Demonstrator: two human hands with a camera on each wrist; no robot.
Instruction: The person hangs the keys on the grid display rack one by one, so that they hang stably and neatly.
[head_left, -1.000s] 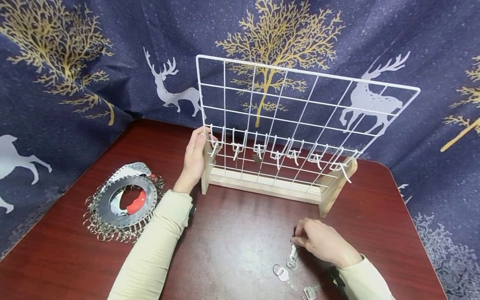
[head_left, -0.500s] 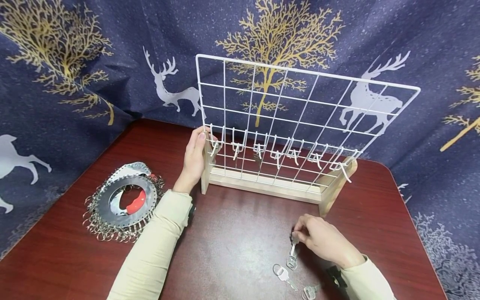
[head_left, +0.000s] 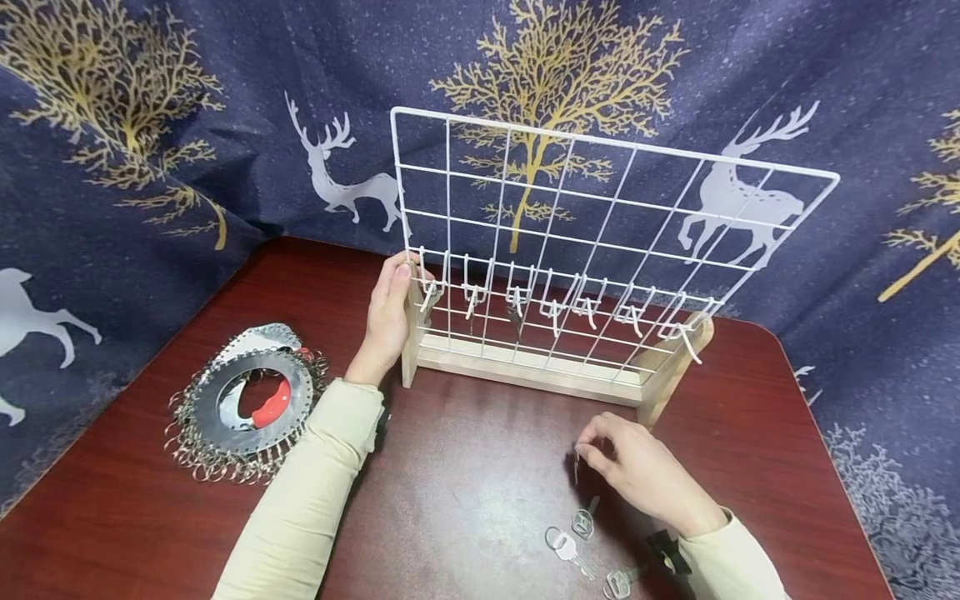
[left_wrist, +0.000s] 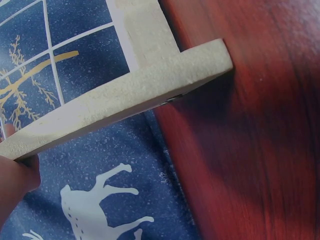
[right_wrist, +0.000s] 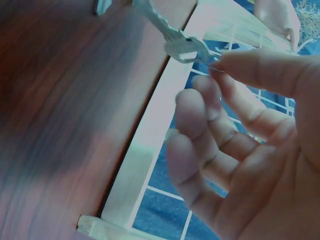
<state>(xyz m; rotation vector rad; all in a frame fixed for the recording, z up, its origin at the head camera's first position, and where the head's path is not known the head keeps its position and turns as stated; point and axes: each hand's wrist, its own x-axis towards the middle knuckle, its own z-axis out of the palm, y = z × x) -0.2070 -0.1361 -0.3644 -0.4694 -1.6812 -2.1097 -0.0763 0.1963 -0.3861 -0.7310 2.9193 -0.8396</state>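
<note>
My left hand [head_left: 387,317] grips the left wooden upright [head_left: 411,342] of a white wire grid rack [head_left: 615,200]. In the left wrist view its thumb and fingers wrap the pale wooden side piece [left_wrist: 100,102]. My right hand [head_left: 641,471] pinches a small split ring between thumb and index finger, with a silver key [right_wrist: 181,47] dangling from it over the table. Below that hand lie several more keys: one close by [head_left: 582,523], a key with a ring [head_left: 567,548], and another key [head_left: 618,585] near the front edge of view.
White hooks [head_left: 632,318] line the rack's lower part; keys hang on the left ones, including a dark key [head_left: 516,321]. Left on the red-brown table [head_left: 465,500] lies a toothed grey metal ring [head_left: 206,414] strung with many key rings. A patterned curtain [head_left: 285,50] stands behind.
My right hand has lifted a key off the table and moved slightly up toward the rack, leaving another key lying below. The left hand stays on the upright.
</note>
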